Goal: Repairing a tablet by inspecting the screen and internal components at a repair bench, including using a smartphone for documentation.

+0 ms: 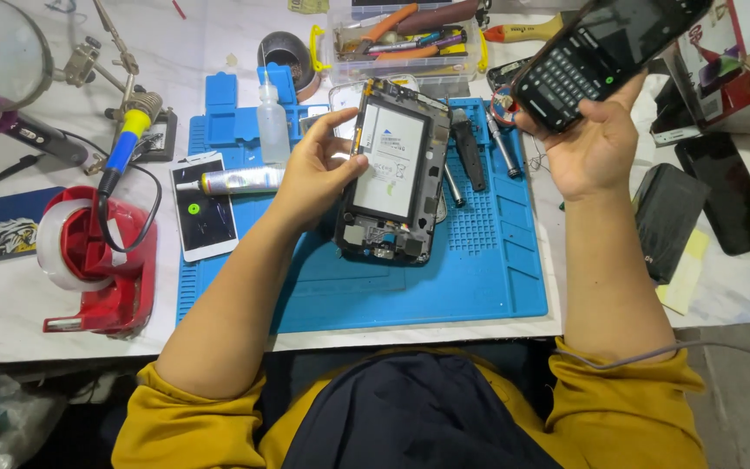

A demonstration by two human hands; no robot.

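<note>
Opened tablet (390,174), its back cover off and its pale battery and circuit boards bare, stands tilted on a blue work mat (479,278) at a repair bench, propped by the left hand (314,169). That hand's thumb and fingers pinch the tablet's left edge, with the forearm stretched forward across the mat from a rolled-up yellow sleeve.

The right hand (588,143) is raised above the mat's far right corner, palm toward the camera, fingers wrapped around a dark phone (605,52) whose lit screen shows a keyboard; the phone is angled up and away from the bench.

Judging by the exposed insides, the opening of the tablet looks done, while the battery sits in place and no tool is in either hand, so any work on the parts themselves appears yet to come.

Screwdrivers (470,152) lie on the mat just behind the tablet. To the left, a glue tube (236,181) rests across a white phone (204,208), near a small clear squeeze bottle (273,122). A red tape dispenser (97,260) sits at the mat's left edge with a soldering iron (128,139) above it. A clear box of tools (405,39) stands at the back, and two dark phones (700,204) lie on the bench to the right.
</note>
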